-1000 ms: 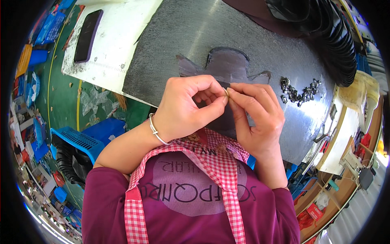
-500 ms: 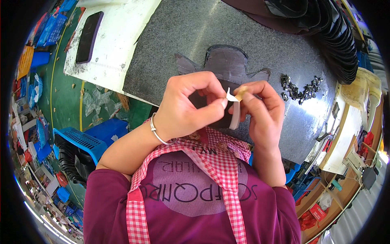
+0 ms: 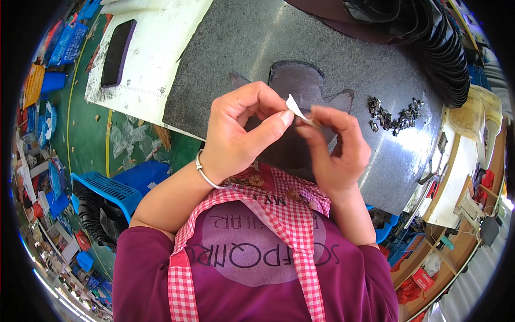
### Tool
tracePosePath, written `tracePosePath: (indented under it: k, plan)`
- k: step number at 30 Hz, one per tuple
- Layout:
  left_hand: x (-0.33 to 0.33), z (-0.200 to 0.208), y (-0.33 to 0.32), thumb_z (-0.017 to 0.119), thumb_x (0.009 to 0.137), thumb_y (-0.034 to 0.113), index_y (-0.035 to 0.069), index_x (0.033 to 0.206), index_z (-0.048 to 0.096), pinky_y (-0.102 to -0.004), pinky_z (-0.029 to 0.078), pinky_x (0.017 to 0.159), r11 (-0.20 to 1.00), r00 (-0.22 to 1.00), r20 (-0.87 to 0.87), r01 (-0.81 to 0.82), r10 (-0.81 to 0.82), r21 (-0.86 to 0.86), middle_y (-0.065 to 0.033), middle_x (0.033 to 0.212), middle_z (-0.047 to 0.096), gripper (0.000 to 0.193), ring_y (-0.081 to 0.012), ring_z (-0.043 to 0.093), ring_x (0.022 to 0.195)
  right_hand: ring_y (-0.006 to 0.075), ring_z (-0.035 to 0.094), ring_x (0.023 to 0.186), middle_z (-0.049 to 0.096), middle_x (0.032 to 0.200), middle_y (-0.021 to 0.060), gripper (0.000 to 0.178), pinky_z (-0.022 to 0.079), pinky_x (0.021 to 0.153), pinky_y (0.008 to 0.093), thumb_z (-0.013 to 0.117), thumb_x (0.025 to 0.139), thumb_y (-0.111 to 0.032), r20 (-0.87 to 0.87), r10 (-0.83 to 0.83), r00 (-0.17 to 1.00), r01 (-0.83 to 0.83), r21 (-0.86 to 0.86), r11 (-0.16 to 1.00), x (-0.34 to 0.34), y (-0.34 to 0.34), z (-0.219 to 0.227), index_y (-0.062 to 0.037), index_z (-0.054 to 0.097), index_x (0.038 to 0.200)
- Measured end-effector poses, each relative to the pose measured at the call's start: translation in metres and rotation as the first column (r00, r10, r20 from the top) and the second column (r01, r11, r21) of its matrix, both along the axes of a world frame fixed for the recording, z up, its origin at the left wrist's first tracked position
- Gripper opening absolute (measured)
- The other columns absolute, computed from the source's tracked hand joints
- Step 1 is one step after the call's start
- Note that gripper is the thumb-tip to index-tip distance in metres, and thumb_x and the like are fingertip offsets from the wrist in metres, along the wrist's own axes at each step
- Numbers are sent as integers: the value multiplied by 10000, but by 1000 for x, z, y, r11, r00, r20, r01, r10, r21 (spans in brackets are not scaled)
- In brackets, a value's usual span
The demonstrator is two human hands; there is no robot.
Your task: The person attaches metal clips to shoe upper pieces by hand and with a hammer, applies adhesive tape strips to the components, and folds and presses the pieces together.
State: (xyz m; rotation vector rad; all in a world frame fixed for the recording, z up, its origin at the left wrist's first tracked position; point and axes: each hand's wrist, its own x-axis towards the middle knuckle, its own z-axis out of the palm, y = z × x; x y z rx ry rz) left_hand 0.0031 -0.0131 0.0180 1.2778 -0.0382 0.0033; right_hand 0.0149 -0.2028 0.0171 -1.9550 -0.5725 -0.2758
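Above the near part of the dark table, my two hands are close together at a small strip of thin white material (image 3: 296, 109), which looks like tape or backing paper. My left hand (image 3: 244, 126) is closed, thumb and forefinger pinching the strip's left side. The fingers of my right hand (image 3: 339, 147) close around its other end, slightly smeared by motion; what else they hold is hidden. Below and beyond the hands lies a flat dark cut piece (image 3: 295, 80) with a rounded top and pointed side wings, partly covered by my hands.
A large fanned stack of dark pieces (image 3: 424, 37) lies at the far right. Small shiny black bits (image 3: 396, 115) lie in a cluster near it. A phone (image 3: 118, 52) rests on white sheeting (image 3: 145, 80) at left. A blue basket (image 3: 107, 188) with dark pieces stands left below the table.
Both hands have risen slightly, the left shifting a little leftward. The right fingers have turned over the strip, and the pale grey band that hung below them no longer shows.
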Motion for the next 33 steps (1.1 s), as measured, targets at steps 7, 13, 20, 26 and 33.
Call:
tracePosePath:
  k: [7,13,20,26,33]
  plan:
    - [51,-24,5,620,962,90,31,1154,680,-291,499,881,519,884,467,-405,13,753,-102,1000,716,210,-179,668,947,133,701,786,718,912,68,155,542,712,239,711,902,47,-374,-53,926,174,298,939,9,-14,18,26,704,1056]
    - [30,-7,0,648,911,-6,59,1186,676,-272,534,700,728,976,133,34,-171,685,-57,890,700,284,-123,668,749,103,668,744,714,861,51,136,517,683,231,705,894,18,-552,-41,833,98,75,992,15,-25,31,22,711,1030]
    - [20,-3,6,604,887,-51,18,1220,676,-222,528,727,801,937,-199,350,-289,485,-29,929,698,348,-47,636,794,107,678,773,708,812,50,184,523,715,251,740,851,-32,-506,-8,863,8,-2,1000,16,-23,18,-1,710,1030]
    - [16,-3,12,590,861,-37,-24,1277,658,-228,536,774,847,920,-217,387,-327,365,-63,964,700,422,-76,651,841,104,671,768,700,800,42,201,520,705,265,739,855,-55,-563,-55,824,35,-47,998,16,-24,17,-16,708,1050]
    - [16,1,6,684,927,61,-16,1224,690,-217,534,738,816,927,-254,364,-274,448,-45,941,717,308,-60,656,795,104,666,758,692,797,46,202,514,685,261,741,853,-50,-541,-62,839,56,-28,998,16,-22,12,-25,710,1051]
